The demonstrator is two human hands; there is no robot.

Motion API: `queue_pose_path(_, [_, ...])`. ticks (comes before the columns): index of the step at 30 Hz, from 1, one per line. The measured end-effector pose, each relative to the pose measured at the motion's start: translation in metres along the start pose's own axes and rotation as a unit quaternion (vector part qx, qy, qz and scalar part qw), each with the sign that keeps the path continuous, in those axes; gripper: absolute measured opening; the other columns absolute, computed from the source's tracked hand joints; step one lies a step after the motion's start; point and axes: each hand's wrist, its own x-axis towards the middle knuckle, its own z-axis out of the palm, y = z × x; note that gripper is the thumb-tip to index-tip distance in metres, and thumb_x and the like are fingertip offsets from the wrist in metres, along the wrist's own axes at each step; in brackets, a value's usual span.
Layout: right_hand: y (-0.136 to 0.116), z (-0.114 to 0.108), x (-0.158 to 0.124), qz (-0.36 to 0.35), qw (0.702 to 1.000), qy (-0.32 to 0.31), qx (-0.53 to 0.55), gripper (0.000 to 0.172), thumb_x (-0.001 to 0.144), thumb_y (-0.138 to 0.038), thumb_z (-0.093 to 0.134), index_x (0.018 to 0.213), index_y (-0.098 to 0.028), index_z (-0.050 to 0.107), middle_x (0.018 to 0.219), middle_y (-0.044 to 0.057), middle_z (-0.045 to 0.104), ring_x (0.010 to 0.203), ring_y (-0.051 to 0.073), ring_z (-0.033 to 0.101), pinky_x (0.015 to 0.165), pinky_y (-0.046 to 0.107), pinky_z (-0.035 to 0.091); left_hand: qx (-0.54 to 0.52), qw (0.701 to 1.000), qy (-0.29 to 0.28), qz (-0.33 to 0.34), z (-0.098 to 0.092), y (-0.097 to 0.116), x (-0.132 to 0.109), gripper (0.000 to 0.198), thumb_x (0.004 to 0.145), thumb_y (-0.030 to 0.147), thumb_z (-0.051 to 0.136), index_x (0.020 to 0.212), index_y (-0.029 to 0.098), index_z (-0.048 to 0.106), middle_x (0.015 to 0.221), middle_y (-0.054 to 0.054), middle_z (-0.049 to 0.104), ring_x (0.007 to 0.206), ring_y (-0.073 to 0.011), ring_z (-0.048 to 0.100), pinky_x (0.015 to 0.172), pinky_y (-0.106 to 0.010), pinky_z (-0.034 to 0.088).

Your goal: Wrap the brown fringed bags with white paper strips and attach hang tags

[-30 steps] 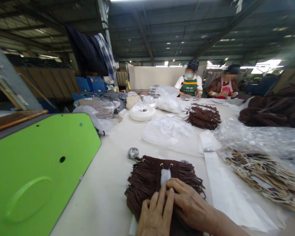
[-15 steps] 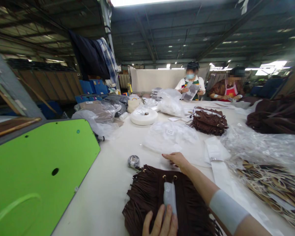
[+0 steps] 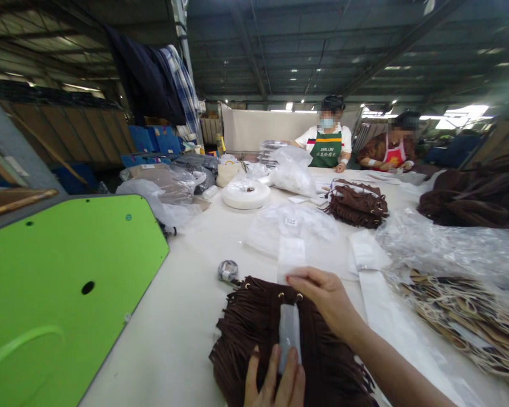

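A dark brown fringed bag (image 3: 246, 339) lies on the white table (image 3: 186, 316) in front of me. My left hand (image 3: 275, 381) rests on it at the bottom edge, fingers pressing a small clear plastic packet (image 3: 289, 333) against the fringe. My right hand (image 3: 326, 297) is above the bag's top edge, fingers pinched on a thin white plastic bag (image 3: 291, 254) that stands up from the pile behind.
A green machine cover (image 3: 63, 294) fills the left. A tape roll (image 3: 228, 270), clear bag piles (image 3: 294, 229), a white roll (image 3: 246, 194), more brown fringed bags (image 3: 356, 204) and corded tags (image 3: 462, 316) lie on the table. Two people work at the far end.
My right hand left the packet, reached out to the pile of clear bags, and now draws back toward the fringed bag with a white plastic bag pinched in it. My left hand stayed.
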Motion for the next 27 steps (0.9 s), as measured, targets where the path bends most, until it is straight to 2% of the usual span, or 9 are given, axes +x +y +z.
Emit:
queue_pose_path(2, [0.009,0.005,-0.034,-0.065,0.996,-0.006,-0.062,0.015,0.077,-0.032,0.061,0.077,-0.020,0.071,0.073,0.000,0.068,0.072,0.016,0.060,0.065,0.025,0.047,0.000,1.000,-0.030,-0.005,-0.005,-0.001,-0.001,0.021,0.086,0.019,0.052,0.104,0.022,0.062,0.115,-0.008,0.063,0.126,-0.0245,0.041,0.111,-0.054,0.013])
queue_pose_path(4, [0.025,0.008,-0.064,-0.152,0.979,-0.019,-0.135,0.014,0.081,-0.025,0.056,0.085,-0.022,0.070,0.079,0.001,0.069,0.076,0.016,0.062,0.069,0.024,0.049,-0.006,0.998,-0.070,-0.005,-0.009,-0.003,-0.003,0.025,0.086,0.021,0.052,0.111,0.021,0.058,0.114,-0.012,0.062,0.123,-0.0235,0.044,0.110,-0.050,0.020])
queue_pose_path(7, [0.045,0.011,-0.093,-0.281,0.927,-0.048,-0.243,0.021,0.079,-0.015,0.052,0.094,-0.021,0.066,0.093,0.004,0.069,0.085,0.016,0.063,0.075,0.024,0.051,-0.016,0.994,-0.105,0.010,-0.016,-0.009,-0.003,0.028,0.086,0.024,0.053,0.115,0.022,0.055,0.114,-0.011,0.061,0.118,-0.0218,0.048,0.102,-0.043,0.036])
queue_pose_path(11, [0.049,0.014,-0.106,-0.376,0.861,-0.035,-0.341,0.023,0.080,-0.012,0.043,0.093,-0.017,0.061,0.096,0.007,0.069,0.088,0.019,0.062,0.077,0.029,0.050,-0.047,0.994,-0.077,0.062,-0.027,-0.021,0.006,0.030,0.087,0.026,0.046,0.115,0.019,0.055,0.110,-0.010,0.062,0.110,-0.0211,0.052,0.092,-0.037,0.044])
queue_pose_path(14, [0.045,0.016,-0.110,-0.408,0.833,-0.023,-0.374,0.024,0.086,-0.010,0.037,0.092,-0.015,0.059,0.094,0.010,0.069,0.088,0.018,0.062,0.077,0.031,0.050,-0.091,0.993,-0.050,0.062,-0.037,-0.024,0.013,0.034,0.085,0.025,0.043,0.115,0.013,0.055,0.106,-0.012,0.064,0.110,-0.0222,0.053,0.090,-0.038,0.045])
queue_pose_path(16, [0.044,0.017,-0.114,-0.419,0.823,-0.039,-0.382,0.025,0.089,-0.012,0.034,0.092,-0.015,0.059,0.094,0.011,0.069,0.090,0.017,0.062,0.079,0.031,0.050,-0.115,0.990,-0.048,0.061,-0.042,-0.023,0.014,0.039,0.083,0.028,0.045,0.116,0.008,0.052,0.107,-0.015,0.063,0.112,-0.0239,0.052,0.089,-0.038,0.047])
queue_pose_path(20, [0.047,0.018,-0.122,-0.428,0.806,-0.054,-0.405,0.030,0.093,-0.015,0.030,0.094,-0.013,0.060,0.095,0.011,0.069,0.094,0.018,0.062,0.084,0.032,0.049,-0.165,0.982,-0.083,0.025,-0.044,-0.017,0.008,0.061,0.076,0.044,0.058,0.118,0.001,0.046,0.110,-0.022,0.060,0.113,-0.0297,0.052,0.089,-0.044,0.049])
queue_pose_path(24, [0.046,0.019,-0.124,-0.433,0.805,-0.054,-0.403,0.030,0.093,-0.016,0.030,0.097,-0.012,0.060,0.096,0.012,0.068,0.095,0.018,0.061,0.085,0.031,0.049,-0.209,0.971,-0.098,-0.058,-0.041,-0.011,0.003,0.076,0.065,0.048,0.071,0.120,0.004,0.041,0.109,-0.021,0.058,0.109,-0.0321,0.055,0.089,-0.046,0.051])
queue_pose_path(27, [0.049,0.022,-0.122,-0.420,0.812,-0.071,-0.399,0.026,0.090,-0.014,0.035,0.096,-0.013,0.060,0.097,0.011,0.068,0.095,0.017,0.061,0.085,0.031,0.048,-0.225,0.965,-0.111,-0.073,-0.040,-0.010,0.004,0.079,0.060,0.043,0.077,0.118,0.005,0.040,0.106,-0.019,0.058,0.110,-0.0315,0.054,0.089,-0.042,0.052])
